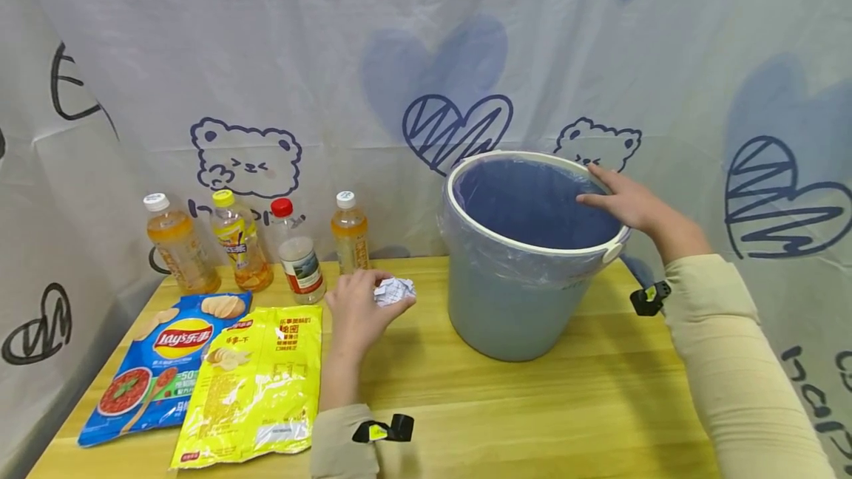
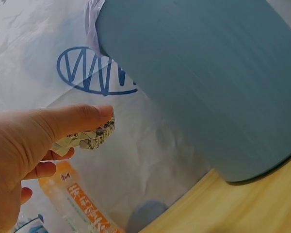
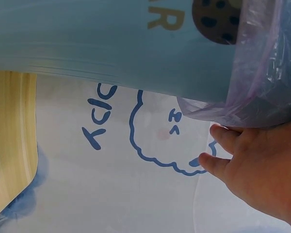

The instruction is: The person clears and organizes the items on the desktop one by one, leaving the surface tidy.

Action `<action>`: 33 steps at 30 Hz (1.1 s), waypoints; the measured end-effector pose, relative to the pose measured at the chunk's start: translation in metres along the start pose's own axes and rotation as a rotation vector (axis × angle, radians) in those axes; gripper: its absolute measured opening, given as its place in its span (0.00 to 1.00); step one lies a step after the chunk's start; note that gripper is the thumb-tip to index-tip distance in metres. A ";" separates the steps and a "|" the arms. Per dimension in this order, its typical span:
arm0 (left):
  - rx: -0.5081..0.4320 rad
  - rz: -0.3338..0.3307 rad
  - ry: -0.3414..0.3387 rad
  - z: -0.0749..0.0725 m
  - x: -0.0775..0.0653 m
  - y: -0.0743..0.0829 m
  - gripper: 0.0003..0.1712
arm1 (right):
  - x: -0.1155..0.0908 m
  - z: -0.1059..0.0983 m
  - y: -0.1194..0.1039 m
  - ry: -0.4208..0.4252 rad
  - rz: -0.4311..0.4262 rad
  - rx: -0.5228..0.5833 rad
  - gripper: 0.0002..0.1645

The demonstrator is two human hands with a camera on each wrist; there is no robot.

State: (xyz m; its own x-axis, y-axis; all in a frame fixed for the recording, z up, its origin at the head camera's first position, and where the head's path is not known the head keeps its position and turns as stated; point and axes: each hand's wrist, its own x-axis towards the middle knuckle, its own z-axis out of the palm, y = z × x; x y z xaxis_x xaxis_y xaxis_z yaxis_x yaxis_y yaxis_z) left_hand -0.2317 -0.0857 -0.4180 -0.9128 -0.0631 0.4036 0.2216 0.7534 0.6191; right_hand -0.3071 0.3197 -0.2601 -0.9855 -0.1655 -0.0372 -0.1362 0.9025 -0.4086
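Note:
My left hand (image 1: pixel 359 309) pinches a crumpled ball of printed paper (image 1: pixel 394 291) between thumb and fingers, above the table and left of the bin. In the left wrist view, the thumb lies along the top of the paper ball (image 2: pixel 89 138). A blue-grey trash bin (image 1: pixel 512 309) with a white rim and a clear plastic liner (image 1: pixel 479 231) stands upright. My right hand (image 1: pixel 629 202) rests at the bin's right rim, its thumb extended over the opening. In the right wrist view, fingertips of the right hand (image 3: pixel 262 167) lie beside the overhanging liner (image 3: pixel 252 82).
Left of the bin stand several bottles, among them a red-capped bottle (image 1: pixel 302 265) and a white-capped bottle (image 1: pixel 350 239). A blue chip bag (image 1: pixel 149 372) and a yellow chip bag (image 1: pixel 256 383) overlap on the wooden table (image 1: pixel 532 420). A patterned cloth (image 1: pixel 333 43) hangs behind.

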 end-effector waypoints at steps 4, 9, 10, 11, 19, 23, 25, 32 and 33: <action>0.004 0.019 0.009 -0.001 0.003 0.005 0.32 | -0.001 0.001 -0.001 0.003 0.005 -0.007 0.49; 0.001 0.050 0.033 -0.006 0.009 0.012 0.31 | -0.001 0.002 -0.001 0.006 0.012 -0.014 0.49; 0.003 0.056 0.038 -0.008 0.011 0.013 0.30 | -0.002 0.002 -0.001 0.006 0.013 -0.014 0.49; 0.008 0.062 0.043 -0.009 0.012 0.015 0.30 | -0.001 0.002 -0.001 0.005 0.013 -0.014 0.50; 0.020 0.141 0.092 -0.023 0.025 0.028 0.29 | -0.001 0.002 -0.001 0.008 0.010 -0.010 0.51; 0.024 0.183 0.115 -0.029 0.031 0.034 0.30 | -0.001 0.001 -0.001 0.014 0.002 -0.005 0.50; 0.025 0.199 0.126 -0.031 0.034 0.037 0.29 | -0.001 0.002 -0.001 0.016 -0.002 -0.001 0.50; 0.020 0.255 0.161 -0.039 0.043 0.048 0.29 | 0.000 0.002 0.000 0.019 -0.005 0.007 0.50; 0.019 0.264 0.163 -0.040 0.045 0.050 0.29 | 0.000 0.002 0.000 0.020 -0.005 0.006 0.50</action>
State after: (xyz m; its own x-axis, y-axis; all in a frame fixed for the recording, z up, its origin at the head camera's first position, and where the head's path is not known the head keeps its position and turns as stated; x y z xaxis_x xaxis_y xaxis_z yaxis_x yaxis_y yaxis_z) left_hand -0.2478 -0.0775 -0.3418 -0.7572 0.0331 0.6524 0.4356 0.7698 0.4665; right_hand -0.3074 0.3189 -0.2625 -0.9866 -0.1622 -0.0168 -0.1408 0.8992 -0.4143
